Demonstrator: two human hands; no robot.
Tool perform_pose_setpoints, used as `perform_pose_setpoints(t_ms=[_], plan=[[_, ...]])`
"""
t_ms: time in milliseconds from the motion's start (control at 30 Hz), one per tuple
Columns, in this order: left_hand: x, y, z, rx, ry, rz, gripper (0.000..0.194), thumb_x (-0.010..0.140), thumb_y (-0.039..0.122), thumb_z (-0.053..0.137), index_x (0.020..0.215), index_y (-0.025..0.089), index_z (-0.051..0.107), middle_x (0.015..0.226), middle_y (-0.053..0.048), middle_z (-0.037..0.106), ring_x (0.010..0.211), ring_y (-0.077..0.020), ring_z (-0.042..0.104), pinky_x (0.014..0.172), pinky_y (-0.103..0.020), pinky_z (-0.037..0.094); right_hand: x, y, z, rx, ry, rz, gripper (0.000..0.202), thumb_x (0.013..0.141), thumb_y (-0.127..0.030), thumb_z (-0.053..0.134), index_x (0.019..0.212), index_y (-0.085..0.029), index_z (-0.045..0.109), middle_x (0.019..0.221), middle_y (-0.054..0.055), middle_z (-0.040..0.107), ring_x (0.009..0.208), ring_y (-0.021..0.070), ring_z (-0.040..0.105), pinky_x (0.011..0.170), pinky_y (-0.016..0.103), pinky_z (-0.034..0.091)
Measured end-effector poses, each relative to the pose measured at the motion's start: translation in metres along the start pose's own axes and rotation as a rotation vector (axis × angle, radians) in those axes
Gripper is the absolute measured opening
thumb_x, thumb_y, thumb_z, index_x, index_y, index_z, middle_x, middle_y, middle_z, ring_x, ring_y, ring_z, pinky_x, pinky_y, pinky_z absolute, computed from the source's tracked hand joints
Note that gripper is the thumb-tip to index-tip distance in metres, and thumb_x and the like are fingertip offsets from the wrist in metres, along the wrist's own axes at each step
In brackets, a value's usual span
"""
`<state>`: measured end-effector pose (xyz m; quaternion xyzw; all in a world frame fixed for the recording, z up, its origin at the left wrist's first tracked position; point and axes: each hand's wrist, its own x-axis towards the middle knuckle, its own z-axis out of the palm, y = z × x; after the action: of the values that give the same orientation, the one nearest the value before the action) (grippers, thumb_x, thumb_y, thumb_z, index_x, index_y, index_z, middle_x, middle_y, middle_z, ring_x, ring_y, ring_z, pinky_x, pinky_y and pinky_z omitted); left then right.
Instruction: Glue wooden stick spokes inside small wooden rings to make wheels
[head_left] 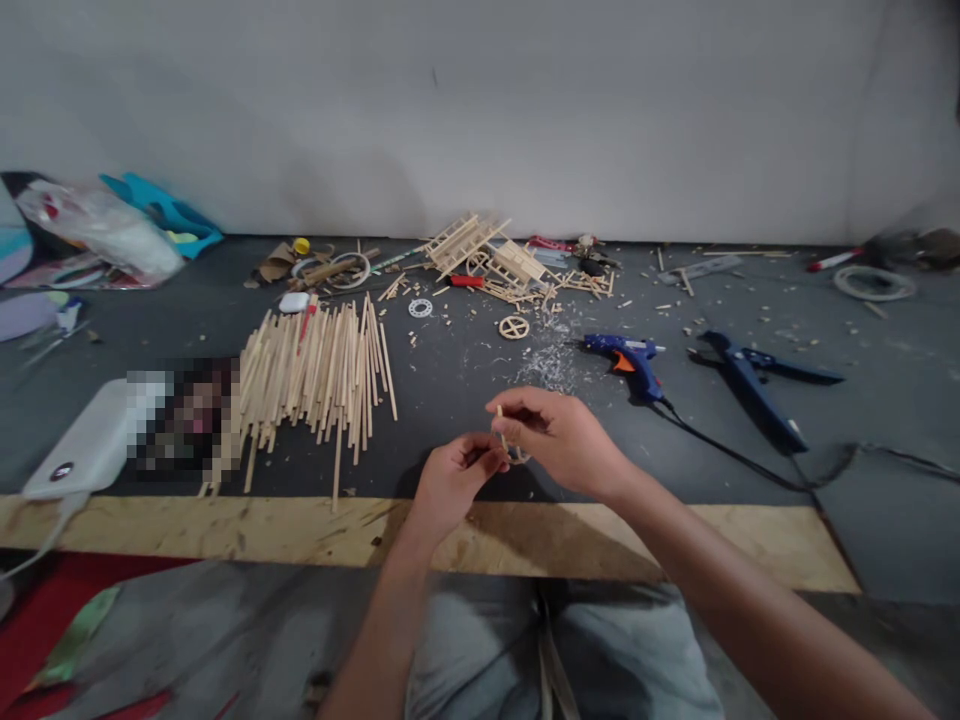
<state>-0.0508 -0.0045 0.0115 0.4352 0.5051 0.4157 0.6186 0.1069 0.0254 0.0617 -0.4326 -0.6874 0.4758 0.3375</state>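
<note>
Near the table's front edge, my left hand (459,480) pinches the left side of a small wooden ring (519,458), much of it hidden by my fingers. My right hand (559,435) is closed just above it, with a short piece of wooden stick (499,411) between thumb and fingertips. Whether that piece touches the ring cannot be made out. Beyond my hands lies a finished-looking wooden spoked wheel (514,327). Right of it a blue glue gun (628,360) with an orange trigger rests on its side.
A large pile of thin wooden sticks (319,370) lies left. Wooden frame models (469,245) and scraps sit against the wall. Blue-handled cutters (757,385) and a black cord (742,462) are at right. A white power bank (82,440) and a white notched ring (420,308) lie leftward.
</note>
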Motion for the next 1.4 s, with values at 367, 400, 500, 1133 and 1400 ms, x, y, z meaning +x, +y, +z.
perform_pose_setpoints(t_ms=[367,400,500,1133,1400], plan=[[0.0004,-0.0025,-0.0011,0.059,-0.004,0.054,0.016,0.077,0.030,0.062,0.080,0.014,0.063,0.074,-0.002,0.064,0.070,-0.0128,0.058,0.072,-0.027,0.046,-0.0005,0.0047,0.0030,0.029,0.044,0.001,0.020,0.083,-0.030,0.055,0.098,-0.021,0.063,0.082,0.001,0.066,0.066,0.0101,0.058,0.062,0.022,0.047],[0.0003,-0.0024,-0.0008,0.060,0.001,0.057,0.016,0.077,0.030,0.061,0.080,0.014,0.063,0.074,-0.002,0.064,0.070,-0.0127,0.058,0.072,-0.027,0.046,-0.0006,0.0047,0.0031,0.033,0.051,0.002,0.020,0.082,-0.030,0.055,0.098,-0.020,0.063,0.081,0.001,0.066,0.065,0.0101,0.058,0.061,0.022,0.047],[0.0003,-0.0021,-0.0002,0.059,0.010,0.059,0.016,0.077,0.030,0.061,0.080,0.015,0.063,0.074,-0.002,0.064,0.071,-0.0127,0.059,0.073,-0.027,0.046,-0.0011,0.0046,0.0032,0.042,0.066,0.003,0.019,0.082,-0.030,0.056,0.096,-0.020,0.063,0.080,0.001,0.066,0.064,0.0098,0.057,0.060,0.021,0.047],[-0.0012,-0.0030,0.0034,-0.019,0.034,0.052,0.020,0.071,0.029,0.067,0.084,0.015,0.063,0.078,-0.002,0.064,0.069,-0.0118,0.059,0.071,-0.026,0.047,0.0003,-0.0003,-0.0027,-0.020,0.075,0.006,0.019,0.084,-0.029,0.052,0.099,-0.019,0.061,0.079,0.000,0.065,0.066,0.0100,0.058,0.062,0.021,0.047],[-0.0006,-0.0033,-0.0006,0.170,0.012,0.094,0.017,0.076,0.030,0.063,0.084,0.016,0.066,0.076,-0.004,0.065,0.069,-0.0141,0.059,0.069,-0.028,0.047,0.0012,0.0010,-0.0012,-0.017,0.038,0.008,0.019,0.085,-0.028,0.050,0.099,-0.020,0.060,0.081,0.001,0.065,0.066,0.0102,0.059,0.062,0.021,0.046]])
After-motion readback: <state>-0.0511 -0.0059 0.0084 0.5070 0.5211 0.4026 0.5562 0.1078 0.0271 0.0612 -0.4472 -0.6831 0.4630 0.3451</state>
